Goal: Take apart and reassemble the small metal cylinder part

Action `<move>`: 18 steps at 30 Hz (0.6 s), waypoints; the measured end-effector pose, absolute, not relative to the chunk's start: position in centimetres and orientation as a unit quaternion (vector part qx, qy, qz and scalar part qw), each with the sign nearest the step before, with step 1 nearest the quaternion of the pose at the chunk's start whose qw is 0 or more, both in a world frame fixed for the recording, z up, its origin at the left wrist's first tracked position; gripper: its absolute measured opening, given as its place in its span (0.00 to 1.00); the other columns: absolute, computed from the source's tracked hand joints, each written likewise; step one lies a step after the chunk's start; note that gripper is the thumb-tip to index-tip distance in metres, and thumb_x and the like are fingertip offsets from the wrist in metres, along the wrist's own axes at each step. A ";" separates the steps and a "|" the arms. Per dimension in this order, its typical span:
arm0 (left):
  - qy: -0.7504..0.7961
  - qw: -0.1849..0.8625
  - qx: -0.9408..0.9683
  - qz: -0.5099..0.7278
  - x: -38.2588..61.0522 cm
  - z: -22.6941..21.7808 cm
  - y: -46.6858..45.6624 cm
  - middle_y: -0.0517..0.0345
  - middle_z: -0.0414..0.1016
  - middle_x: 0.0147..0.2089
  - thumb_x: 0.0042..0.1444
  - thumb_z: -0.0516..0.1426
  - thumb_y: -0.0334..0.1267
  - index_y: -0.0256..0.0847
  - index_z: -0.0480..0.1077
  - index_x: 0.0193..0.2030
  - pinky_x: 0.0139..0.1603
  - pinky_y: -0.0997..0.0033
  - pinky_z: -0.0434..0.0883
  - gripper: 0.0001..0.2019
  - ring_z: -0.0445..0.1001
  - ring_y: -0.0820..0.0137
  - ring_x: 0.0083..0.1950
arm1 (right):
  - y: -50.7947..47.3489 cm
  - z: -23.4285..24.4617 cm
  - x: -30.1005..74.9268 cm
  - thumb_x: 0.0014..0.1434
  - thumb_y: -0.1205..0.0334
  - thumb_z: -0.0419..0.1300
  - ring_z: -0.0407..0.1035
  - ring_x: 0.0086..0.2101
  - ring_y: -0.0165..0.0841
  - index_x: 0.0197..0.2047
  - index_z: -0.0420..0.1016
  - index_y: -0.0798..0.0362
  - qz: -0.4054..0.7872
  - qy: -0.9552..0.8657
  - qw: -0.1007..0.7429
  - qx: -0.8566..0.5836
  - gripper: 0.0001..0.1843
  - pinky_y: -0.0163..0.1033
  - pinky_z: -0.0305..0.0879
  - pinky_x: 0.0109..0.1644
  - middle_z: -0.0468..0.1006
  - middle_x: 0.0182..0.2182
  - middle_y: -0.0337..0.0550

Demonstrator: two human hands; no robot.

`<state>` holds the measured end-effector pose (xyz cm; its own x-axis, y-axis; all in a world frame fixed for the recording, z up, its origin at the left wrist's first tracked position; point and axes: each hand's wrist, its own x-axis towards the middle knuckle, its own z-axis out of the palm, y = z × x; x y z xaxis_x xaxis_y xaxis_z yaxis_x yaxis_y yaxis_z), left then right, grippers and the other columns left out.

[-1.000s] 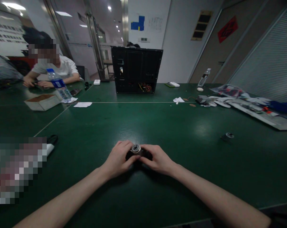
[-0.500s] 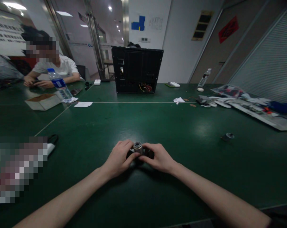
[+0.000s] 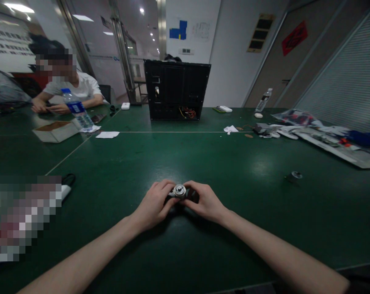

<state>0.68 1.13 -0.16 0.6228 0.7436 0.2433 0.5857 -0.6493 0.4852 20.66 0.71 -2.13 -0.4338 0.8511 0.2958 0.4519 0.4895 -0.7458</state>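
Note:
A small metal cylinder (image 3: 179, 191), which looks like a small motor, is held between my hands above the table's near middle. Its round silver end, with a dark centre, faces up toward me. My left hand (image 3: 157, 203) grips it from the left with thumb and fingers bent. From the right, my right hand (image 3: 205, 202) pinches it the same way. The fingers cover the cylinder's lower sides. Farther right, a second small metal cylinder (image 3: 295, 176) lies on its side on the green table (image 3: 185, 155).
A black panel-like case (image 3: 177, 90) with loose wires stands at the back. To the left are a water bottle (image 3: 77, 109), an open box (image 3: 56, 131) and a seated person (image 3: 83, 85). A cluttered white board (image 3: 340, 149) lies at the right.
The cylinder has tipped toward me, so its end face shows more and its side less. Both hands stay nearly in place, with slight finger movement.

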 end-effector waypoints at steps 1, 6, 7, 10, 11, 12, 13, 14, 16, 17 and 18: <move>0.375 0.183 0.883 0.214 0.7 -0.2 1.1 0.51 0.68 0.49 0.62 0.51 0.34 0.40 0.64 0.48 0.48 0.61 0.65 0.09 0.66 0.62 0.47 | 0.7 -2.2 20.7 0.53 0.64 0.63 0.68 0.29 0.29 0.44 0.70 0.53 0.292 -0.794 0.338 -0.412 0.14 0.33 0.64 0.34 0.75 0.35 0.41; 0.369 0.177 0.886 0.217 0.6 -0.4 1.1 0.51 0.67 0.50 0.60 0.52 0.32 0.40 0.63 0.49 0.49 0.61 0.65 0.10 0.66 0.62 0.48 | 0.8 -2.4 20.7 0.52 0.65 0.64 0.68 0.28 0.28 0.43 0.70 0.53 0.270 -0.796 0.344 -0.418 0.14 0.32 0.62 0.34 0.75 0.32 0.38; 0.368 0.175 0.887 0.217 0.6 -0.5 1.1 0.51 0.67 0.50 0.60 0.52 0.31 0.40 0.63 0.49 0.49 0.61 0.65 0.10 0.66 0.62 0.48 | 0.8 -2.4 20.7 0.52 0.65 0.64 0.68 0.28 0.28 0.43 0.70 0.53 0.269 -0.796 0.344 -0.419 0.13 0.32 0.62 0.33 0.75 0.31 0.38; 0.365 0.172 0.889 0.218 0.6 -0.7 1.2 0.51 0.67 0.50 0.60 0.51 0.31 0.40 0.63 0.49 0.49 0.61 0.65 0.10 0.66 0.62 0.49 | 0.8 -2.4 20.8 0.53 0.63 0.63 0.67 0.27 0.27 0.41 0.71 0.53 0.270 -0.796 0.340 -0.421 0.11 0.32 0.61 0.32 0.75 0.29 0.37; 0.366 0.171 0.887 0.222 0.6 -0.7 1.2 0.51 0.67 0.50 0.61 0.51 0.31 0.40 0.63 0.49 0.49 0.61 0.65 0.10 0.66 0.62 0.48 | 0.9 -2.4 20.8 0.53 0.63 0.64 0.67 0.27 0.27 0.40 0.72 0.53 0.271 -0.796 0.339 -0.421 0.11 0.31 0.60 0.32 0.75 0.29 0.37; 0.366 0.171 0.887 0.224 0.6 -0.7 1.2 0.52 0.67 0.50 0.61 0.51 0.32 0.40 0.63 0.49 0.50 0.61 0.64 0.10 0.66 0.63 0.48 | 0.9 -2.4 20.9 0.53 0.63 0.64 0.66 0.27 0.27 0.40 0.72 0.53 0.275 -0.796 0.337 -0.421 0.11 0.31 0.60 0.32 0.75 0.29 0.37; 0.367 0.173 0.886 0.225 0.6 -0.6 1.2 0.52 0.68 0.49 0.61 0.51 0.32 0.40 0.63 0.48 0.50 0.61 0.64 0.09 0.66 0.63 0.48 | 0.9 -2.3 20.9 0.53 0.62 0.64 0.66 0.27 0.27 0.40 0.72 0.53 0.281 -0.795 0.335 -0.420 0.10 0.31 0.60 0.31 0.75 0.28 0.37; 0.367 0.176 0.885 0.225 0.6 -0.5 1.2 0.52 0.68 0.49 0.61 0.51 0.33 0.40 0.64 0.48 0.49 0.61 0.64 0.09 0.67 0.63 0.47 | 1.0 -2.3 21.0 0.53 0.61 0.64 0.67 0.27 0.27 0.39 0.73 0.53 0.291 -0.794 0.333 -0.418 0.10 0.31 0.60 0.31 0.75 0.28 0.37; 0.368 0.184 0.885 0.219 0.6 -0.4 1.2 0.51 0.69 0.48 0.62 0.51 0.34 0.40 0.64 0.47 0.49 0.61 0.64 0.08 0.67 0.63 0.47 | 1.0 -2.3 21.0 0.54 0.60 0.64 0.67 0.27 0.27 0.39 0.73 0.54 0.316 -0.789 0.336 -0.407 0.10 0.31 0.60 0.31 0.76 0.29 0.37; 0.369 0.188 0.884 0.216 0.6 -0.3 1.2 0.51 0.69 0.48 0.62 0.50 0.34 0.40 0.64 0.47 0.48 0.61 0.64 0.08 0.67 0.63 0.46 | 1.1 -2.4 21.1 0.54 0.60 0.64 0.67 0.27 0.27 0.39 0.73 0.54 0.328 -0.785 0.340 -0.401 0.10 0.31 0.60 0.31 0.76 0.30 0.37; 0.372 0.190 0.883 0.214 0.6 -0.3 1.2 0.51 0.69 0.47 0.62 0.50 0.34 0.40 0.64 0.47 0.48 0.61 0.64 0.08 0.67 0.63 0.46 | 1.1 -2.4 21.0 0.54 0.59 0.64 0.67 0.27 0.27 0.38 0.73 0.54 0.340 -0.780 0.344 -0.397 0.10 0.31 0.61 0.31 0.76 0.30 0.38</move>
<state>0.63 1.18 -0.28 0.6320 0.7378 0.2372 0.5747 -0.6515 0.4952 21.05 1.09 -2.39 -0.4476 0.8535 0.2669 0.3852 0.4534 -0.8037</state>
